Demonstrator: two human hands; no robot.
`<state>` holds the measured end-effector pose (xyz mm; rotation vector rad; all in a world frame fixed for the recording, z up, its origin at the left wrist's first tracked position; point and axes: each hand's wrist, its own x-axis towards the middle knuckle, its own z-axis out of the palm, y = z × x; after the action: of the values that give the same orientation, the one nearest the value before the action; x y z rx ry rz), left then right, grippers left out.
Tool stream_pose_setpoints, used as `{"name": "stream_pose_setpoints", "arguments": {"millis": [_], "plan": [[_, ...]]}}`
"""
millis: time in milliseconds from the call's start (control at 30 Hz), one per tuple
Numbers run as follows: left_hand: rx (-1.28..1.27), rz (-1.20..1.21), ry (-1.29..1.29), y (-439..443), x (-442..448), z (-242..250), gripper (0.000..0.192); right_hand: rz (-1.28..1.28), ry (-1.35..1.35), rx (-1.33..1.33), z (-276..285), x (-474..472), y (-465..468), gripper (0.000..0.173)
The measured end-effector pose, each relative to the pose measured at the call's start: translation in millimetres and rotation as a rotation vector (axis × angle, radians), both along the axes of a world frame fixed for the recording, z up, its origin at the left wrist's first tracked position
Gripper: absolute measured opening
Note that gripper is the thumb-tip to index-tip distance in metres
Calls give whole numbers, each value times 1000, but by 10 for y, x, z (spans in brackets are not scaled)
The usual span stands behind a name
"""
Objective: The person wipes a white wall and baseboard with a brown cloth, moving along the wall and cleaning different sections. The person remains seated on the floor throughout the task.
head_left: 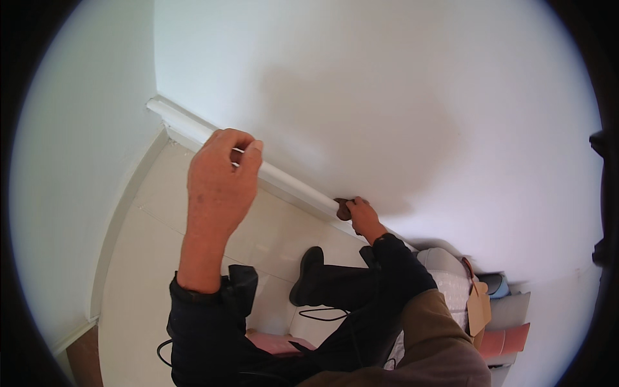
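Note:
A white pipe [295, 184] runs low along the wall, just above the baseboard, from the room's corner toward the right. My right hand [365, 217] grips a dark brown cloth [344, 209] and presses it against the pipe. My left hand [227, 169] is raised nearer the camera and overlaps the pipe in view; its thumb and fingers are curled toward each other. Whether anything thin lies between those fingertips cannot be told. Part of the pipe is hidden behind this hand.
White walls [338, 72] meet at the left corner. Pale floor tiles [159, 227] lie below, with small debris near the corner. At the right stand a grey-white padded item [449, 280], a cardboard piece [478, 309] and cushions [508, 338]. A pink object [280, 342] lies between my legs.

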<state>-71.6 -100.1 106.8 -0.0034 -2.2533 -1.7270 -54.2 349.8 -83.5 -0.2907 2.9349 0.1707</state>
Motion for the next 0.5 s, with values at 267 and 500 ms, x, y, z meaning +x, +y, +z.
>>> {"name": "stream_pose_setpoints", "arguments": {"millis": [267, 500], "plan": [[-47, -34, -71, 129, -28, -77, 22, -58, -214, 47, 114, -78, 129, 38], [-127, -55, -92, 281, -84, -193, 24, -169, -187, -22, 34, 164, 550, 47]]}}
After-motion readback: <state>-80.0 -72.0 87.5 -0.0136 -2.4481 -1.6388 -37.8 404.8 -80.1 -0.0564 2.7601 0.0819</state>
